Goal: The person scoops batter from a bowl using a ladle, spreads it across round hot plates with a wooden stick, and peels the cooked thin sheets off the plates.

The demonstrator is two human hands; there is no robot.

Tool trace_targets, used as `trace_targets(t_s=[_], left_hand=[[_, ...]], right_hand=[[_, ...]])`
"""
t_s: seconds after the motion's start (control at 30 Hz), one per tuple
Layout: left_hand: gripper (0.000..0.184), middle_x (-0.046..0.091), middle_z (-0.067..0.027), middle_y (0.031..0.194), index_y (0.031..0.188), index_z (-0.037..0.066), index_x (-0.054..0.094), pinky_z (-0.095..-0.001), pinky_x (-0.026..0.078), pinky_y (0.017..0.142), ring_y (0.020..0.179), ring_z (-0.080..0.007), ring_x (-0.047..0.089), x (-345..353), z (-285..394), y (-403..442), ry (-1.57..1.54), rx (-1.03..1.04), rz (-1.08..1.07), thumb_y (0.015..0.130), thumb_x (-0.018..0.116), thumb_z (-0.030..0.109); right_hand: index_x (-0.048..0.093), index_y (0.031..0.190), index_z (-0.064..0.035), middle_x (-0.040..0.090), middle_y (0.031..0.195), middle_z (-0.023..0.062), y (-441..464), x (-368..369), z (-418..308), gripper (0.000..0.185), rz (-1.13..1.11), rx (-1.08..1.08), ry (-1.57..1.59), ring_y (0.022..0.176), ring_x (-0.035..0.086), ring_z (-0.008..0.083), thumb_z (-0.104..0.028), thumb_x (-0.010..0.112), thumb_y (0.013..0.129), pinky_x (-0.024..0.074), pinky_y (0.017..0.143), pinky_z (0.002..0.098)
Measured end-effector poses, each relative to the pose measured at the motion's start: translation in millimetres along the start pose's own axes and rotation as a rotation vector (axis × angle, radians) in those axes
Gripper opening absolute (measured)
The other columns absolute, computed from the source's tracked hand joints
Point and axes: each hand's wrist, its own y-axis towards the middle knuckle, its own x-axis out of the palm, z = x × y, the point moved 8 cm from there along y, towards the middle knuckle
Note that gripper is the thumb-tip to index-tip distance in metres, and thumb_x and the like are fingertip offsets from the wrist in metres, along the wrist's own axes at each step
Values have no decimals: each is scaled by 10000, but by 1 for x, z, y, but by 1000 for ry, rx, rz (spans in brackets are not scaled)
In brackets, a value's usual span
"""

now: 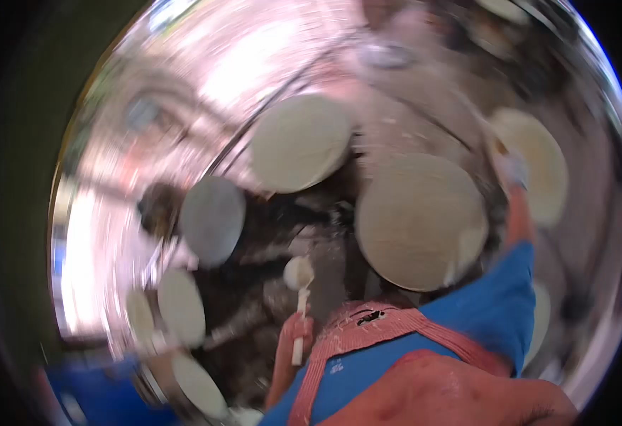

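Observation:
My left hand [296, 328] is closed around the pale handle of a ladle-like tool [298, 273], its round white head pointing up and away from my body. My right hand [513, 170] is stretched far out to the right, beside or over a pale round disc [538, 163]. Motion blurs its fingers, and I cannot make out whether it holds anything. Between my arms lies a large, flat, beige round surface [422, 221]. Beyond it is another pale round one [301, 143].
A smaller grey round surface [213, 221] lies to the left, with several pale discs, one at the lower left [182, 307]. A blue object [105, 394] stands at the lower left corner. Dark, cluttered ground shows between the round surfaces. The whole view is blurred.

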Motion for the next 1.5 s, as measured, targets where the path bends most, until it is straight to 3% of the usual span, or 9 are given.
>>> trace_targets(t_s=[0.17, 0.23, 0.33, 0.57, 0.7, 1.03, 1.17, 1.23, 1.5], left_hand=[[227, 315, 10, 555, 1083, 58, 496, -175, 271, 311, 398, -52, 295, -28, -11, -27, -119, 228, -97, 878, 459, 149], [223, 315, 10, 554, 1084, 72, 491, -173, 269, 307, 397, -52, 294, -43, -12, -46, -227, 341, -159, 878, 463, 151], [217, 315, 10, 552, 1085, 91, 484, -171, 265, 300, 395, -53, 292, -80, -19, -85, -415, 532, -264, 877, 470, 154], [314, 355, -7, 592, 1169, 206, 412, -174, 278, 283, 396, -62, 322, -200, -66, -249, -470, 1072, -610, 870, 482, 143], [606, 492, -62, 824, 1307, 242, 269, -184, 319, 282, 456, -98, 461, -318, -83, -364, -173, 1619, 88, 786, 543, 97], [147, 315, -13, 428, 787, -3, 408, -300, 269, 286, 319, -124, 297, -681, -65, -334, -792, 1018, 568, 834, 487, 111], [254, 312, -5, 434, 640, 37, 359, -289, 273, 289, 312, -115, 289, -647, -67, -371, -572, 1101, 896, 844, 478, 131], [287, 301, 9, 441, 626, 63, 331, -260, 256, 275, 313, -94, 277, -629, -51, -337, -1046, 957, 162, 846, 493, 149], [95, 313, 24, 541, 888, 81, 438, -148, 239, 241, 359, -31, 262, -432, -83, -528, -1024, 1405, -186, 869, 497, 153]], right_hand=[[548, 1045, 31, 591, 986, 227, 15, 104, -101, 521, -168, -419, 57, 936, 542, 381, -431, 507, 807, 412, 801, 427], [575, 968, 4, 610, 806, 159, -19, 160, -170, 393, -302, -528, 262, 639, 570, 265, -349, 560, 797, 444, 580, 368], [601, 874, 11, 577, 710, 70, -166, 211, -267, 270, -880, -346, 515, 460, 466, 127, -241, 606, 779, 375, 420, 273], [602, 885, 11, 480, 569, -11, -608, 210, -420, 222, -1579, -1178, 269, 426, 382, 56, -184, 586, 780, 299, 397, 232], [598, 954, 2, 621, 840, 184, -857, 165, -437, 353, -1355, -2032, 5, 816, 597, 287, -272, 596, 730, 437, 732, 351], [656, 741, -87, 631, 741, 147, -1214, 120, -244, 195, -569, -3099, -519, 708, 623, 311, -225, 523, 707, 486, 619, 416], [612, 734, -80, 618, 762, 147, -1181, 156, -271, 400, -874, -2746, -561, 751, 602, 311, -476, 606, 681, 466, 659, 420], [617, 752, -78, 617, 781, 159, -1148, 181, -247, 412, -989, -2701, -623, 757, 596, 332, -485, 598, 693, 468, 665, 420], [589, 895, -72, 607, 708, 178, -1087, 86, -270, 374, -1249, -2441, 46, 664, 592, 347, -427, 572, 781, 452, 591, 426]])
